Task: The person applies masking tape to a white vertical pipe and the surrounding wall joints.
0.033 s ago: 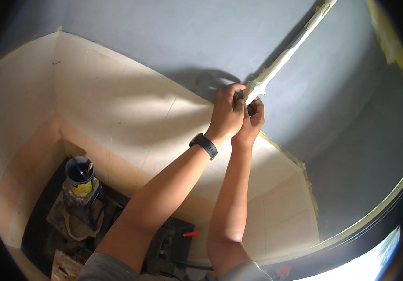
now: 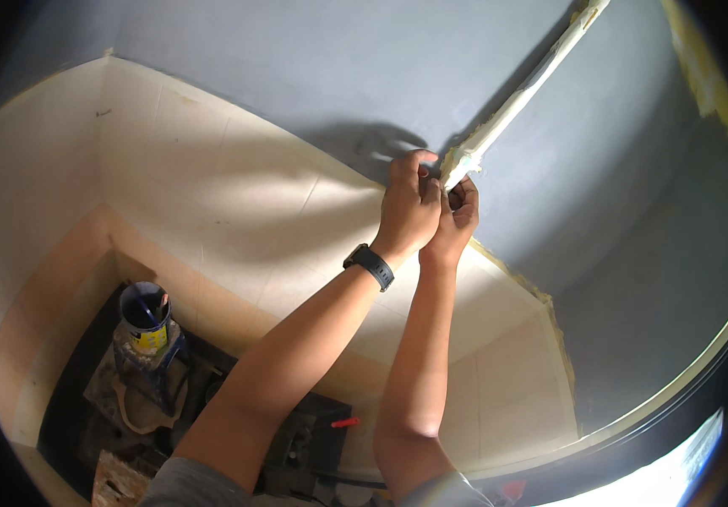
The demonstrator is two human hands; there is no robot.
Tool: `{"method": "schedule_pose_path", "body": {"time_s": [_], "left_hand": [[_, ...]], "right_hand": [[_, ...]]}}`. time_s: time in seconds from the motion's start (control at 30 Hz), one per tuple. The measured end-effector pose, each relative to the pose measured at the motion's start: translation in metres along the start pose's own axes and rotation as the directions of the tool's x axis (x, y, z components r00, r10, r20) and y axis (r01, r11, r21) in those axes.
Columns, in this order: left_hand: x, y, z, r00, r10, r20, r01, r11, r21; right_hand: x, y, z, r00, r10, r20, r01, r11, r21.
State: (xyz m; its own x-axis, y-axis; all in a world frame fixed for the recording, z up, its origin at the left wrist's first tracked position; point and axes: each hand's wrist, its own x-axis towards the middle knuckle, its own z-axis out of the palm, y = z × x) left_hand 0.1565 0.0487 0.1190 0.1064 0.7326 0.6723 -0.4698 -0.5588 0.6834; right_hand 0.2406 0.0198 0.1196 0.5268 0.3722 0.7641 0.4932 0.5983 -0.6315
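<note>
A long thin pipe (image 2: 520, 100) runs slantwise down the grey wall, wrapped in pale, wrinkled masking tape. Its lower end is bulkier, and a ragged flap of masking tape (image 2: 463, 162) sticks out there. My left hand (image 2: 410, 203), with a dark watch (image 2: 370, 267) at the wrist, is closed at this end from the left. Its thumb and curled fingers pinch the tape, while the index finger bends over above. Pressed close beside it, my right hand (image 2: 458, 218) pinches the same end from below and right. The fingertips partly hide the very tip of the pipe.
Below the grey wall (image 2: 296, 59) are cream tiles (image 2: 212, 186), edged with yellowish tape. Lower left, a paint can (image 2: 146, 317) holding brushes rests on a splattered stand (image 2: 157, 363) over a dark counter. A red object (image 2: 345, 422) lies farther right. A bright opening (image 2: 668, 465) shows lower right.
</note>
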Motion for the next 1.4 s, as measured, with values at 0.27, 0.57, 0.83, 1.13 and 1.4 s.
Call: {"method": "schedule_pose_path", "body": {"time_s": [0.27,0.57,0.83,1.13,1.4], "left_hand": [[0.002,-0.006,0.007,0.996,0.057,-0.075,-0.054,0.998,0.038],[0.001,0.016,0.006,0.998,-0.063,-0.028,0.068,0.966,0.251],[0.003,0.0,0.006,0.994,0.036,-0.104,-0.036,0.999,-0.006],[0.015,-0.006,0.011,0.997,0.075,-0.024,-0.075,0.997,0.018],[0.004,-0.006,0.021,0.985,0.038,-0.166,-0.023,0.996,0.091]], "right_hand": [[0.003,-0.014,0.002,0.993,0.119,0.019,-0.12,0.989,0.09],[0.009,-0.042,-0.004,0.998,0.059,0.01,-0.056,0.981,-0.184],[-0.004,-0.024,0.0,1.0,-0.024,0.011,0.022,0.99,0.139],[0.023,-0.056,-0.015,0.979,0.137,0.15,-0.142,0.989,0.025],[0.032,-0.047,-0.036,0.953,0.25,0.172,-0.279,0.945,0.171]]}}
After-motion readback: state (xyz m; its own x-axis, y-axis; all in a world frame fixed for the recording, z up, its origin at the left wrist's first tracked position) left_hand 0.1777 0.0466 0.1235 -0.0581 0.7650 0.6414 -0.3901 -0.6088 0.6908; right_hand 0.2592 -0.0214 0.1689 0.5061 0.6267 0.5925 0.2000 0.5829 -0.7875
